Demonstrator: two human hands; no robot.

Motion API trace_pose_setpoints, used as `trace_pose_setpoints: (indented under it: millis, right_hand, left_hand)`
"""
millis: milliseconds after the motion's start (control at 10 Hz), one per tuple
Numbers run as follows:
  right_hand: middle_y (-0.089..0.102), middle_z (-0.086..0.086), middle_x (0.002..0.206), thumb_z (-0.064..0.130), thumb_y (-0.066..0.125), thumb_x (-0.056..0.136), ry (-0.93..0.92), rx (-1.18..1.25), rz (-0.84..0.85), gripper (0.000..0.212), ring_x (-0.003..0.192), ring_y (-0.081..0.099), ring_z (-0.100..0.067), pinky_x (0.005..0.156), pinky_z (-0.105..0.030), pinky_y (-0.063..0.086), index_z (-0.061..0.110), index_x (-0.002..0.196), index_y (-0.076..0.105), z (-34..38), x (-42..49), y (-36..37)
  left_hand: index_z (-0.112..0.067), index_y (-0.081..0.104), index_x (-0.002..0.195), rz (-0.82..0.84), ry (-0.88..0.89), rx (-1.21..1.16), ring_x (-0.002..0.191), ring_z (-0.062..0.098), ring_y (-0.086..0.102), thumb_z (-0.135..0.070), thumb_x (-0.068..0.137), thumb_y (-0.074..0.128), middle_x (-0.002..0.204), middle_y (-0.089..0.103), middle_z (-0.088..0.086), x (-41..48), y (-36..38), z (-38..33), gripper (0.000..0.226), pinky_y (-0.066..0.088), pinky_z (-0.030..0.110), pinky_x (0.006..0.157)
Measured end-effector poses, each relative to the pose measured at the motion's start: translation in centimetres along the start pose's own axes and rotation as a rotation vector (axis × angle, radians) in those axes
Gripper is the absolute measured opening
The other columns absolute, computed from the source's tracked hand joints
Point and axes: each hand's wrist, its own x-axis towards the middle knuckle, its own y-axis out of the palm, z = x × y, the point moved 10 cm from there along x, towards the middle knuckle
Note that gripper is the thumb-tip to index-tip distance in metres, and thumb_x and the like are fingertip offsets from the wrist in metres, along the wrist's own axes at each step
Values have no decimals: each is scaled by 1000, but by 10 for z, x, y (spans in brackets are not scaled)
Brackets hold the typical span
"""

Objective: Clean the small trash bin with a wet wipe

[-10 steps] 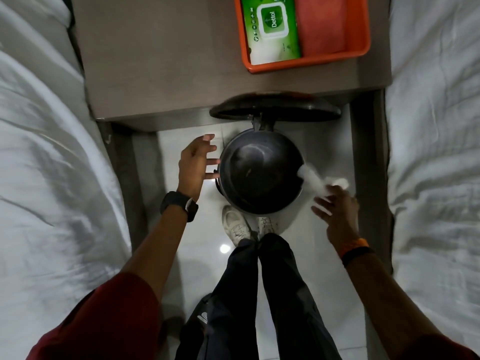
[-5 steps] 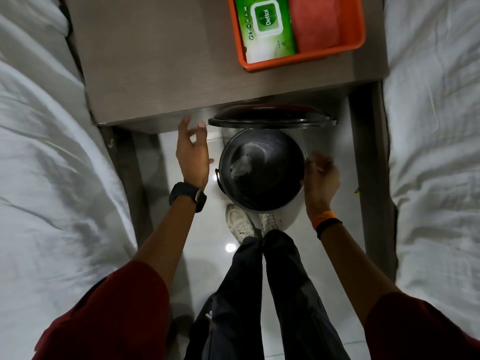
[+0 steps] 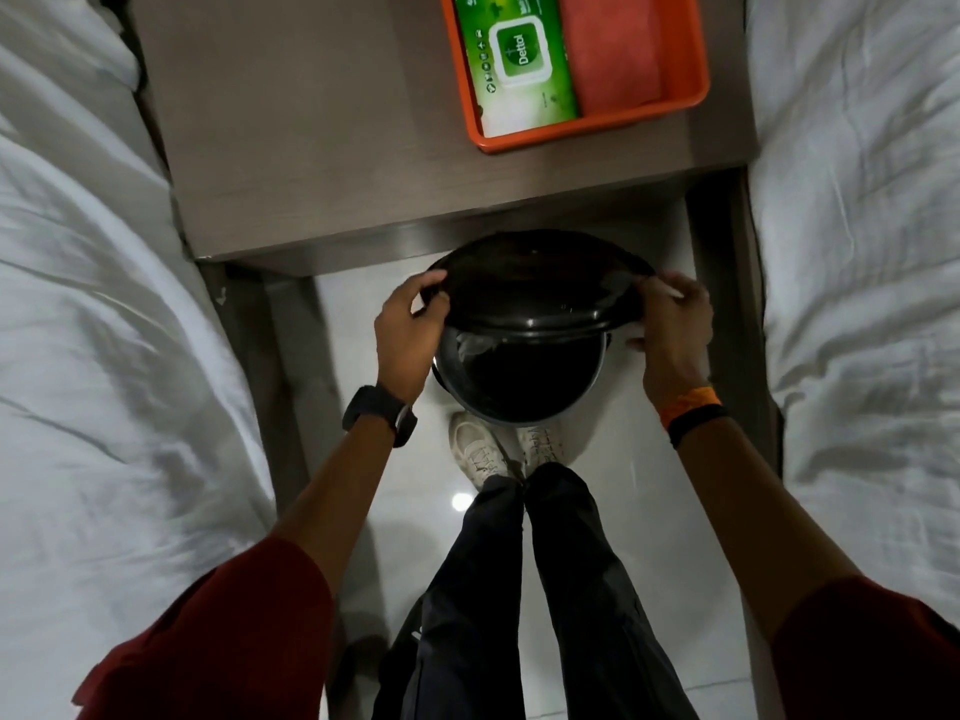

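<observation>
Change: half a second ago the left hand (image 3: 410,330) hung open beside the bin and the right hand (image 3: 672,324) sat at the rim; both have since come up onto the lid (image 3: 540,288), one at each side.
Left hand: fingers curled over the lid's left edge, clamped on it; a dark watch (image 3: 379,414) on the wrist.
Right hand: closed on the lid's right edge, with a bit of white showing under the fingers, probably the wet wipe (image 3: 635,335), though too little shows to be sure.
Small trash bin (image 3: 519,381): round and dark, standing on the pale floor (image 3: 649,485) just below the front edge of the bedside table (image 3: 311,148), its mouth open toward the camera.
Lid: black, tilted partway over the far half of the bin.
Feet: two white shoes (image 3: 478,449) touching the bin's near side.
Table: an orange tray (image 3: 691,103) at the far right corner, holding a green pack of wipes (image 3: 514,54) and a red cloth (image 3: 610,49) side by side.
Beds: white bedding (image 3: 104,356) on both sides of the floor strip.
</observation>
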Motion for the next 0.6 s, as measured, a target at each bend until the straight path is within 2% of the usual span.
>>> trace_pose_setpoints:
  millis: [100, 200, 300, 400, 500, 600]
  right_hand:
    - [66, -1, 106, 23, 65, 92, 63, -211, 17, 38, 111, 66, -25, 101, -49, 55, 15, 129, 58, -58, -4, -11]
    - [71, -7, 114, 21, 65, 91, 136, -304, 26, 50, 114, 66, -27, 104, -48, 53, 13, 139, 53, -100, -2, -14]
    - [70, -11, 125, 20, 63, 92, 188, -388, 103, 51, 117, 65, -28, 106, -45, 52, 13, 141, 52, -149, 7, -3]
    - [71, -8, 120, 21, 63, 93, 138, -443, 156, 44, 114, 66, -26, 99, -37, 53, 13, 136, 57, -166, 17, 6]
    - [72, -5, 109, 18, 60, 95, -45, -557, 206, 29, 103, 67, -22, 81, -24, 48, 12, 122, 64, -158, 26, 22]
    - [70, -11, 114, 18, 55, 95, -157, -735, 252, 27, 108, 64, -29, 86, -36, 54, 11, 120, 63, -152, 20, 33]
  left_hand:
    - [-5, 57, 136, 20, -57, 82, 129, 24, 56, 4, 90, 57, 138, 61, 12, -30, 17, 41, 47, 46, 15, 103]
    - [-10, 50, 143, 79, -143, 150, 133, 25, 52, 3, 88, 56, 145, 56, 10, -40, 35, 77, 56, 43, 25, 108]
    - [-10, 40, 151, 212, -157, 278, 144, 30, 41, 1, 88, 59, 159, 37, 14, -44, 66, 109, 66, 34, 24, 115]
    - [-10, 38, 152, 259, -100, 327, 142, 32, 41, 3, 87, 60, 161, 32, 15, -42, 82, 117, 70, 29, 5, 102]
    - [-14, 31, 155, 247, -49, 336, 143, 30, 37, 5, 86, 58, 161, 28, 13, -40, 92, 119, 77, 29, 6, 99]
    - [-14, 27, 156, 253, -33, 412, 147, 31, 33, 1, 88, 59, 163, 22, 13, -48, 95, 116, 77, 34, 19, 105]
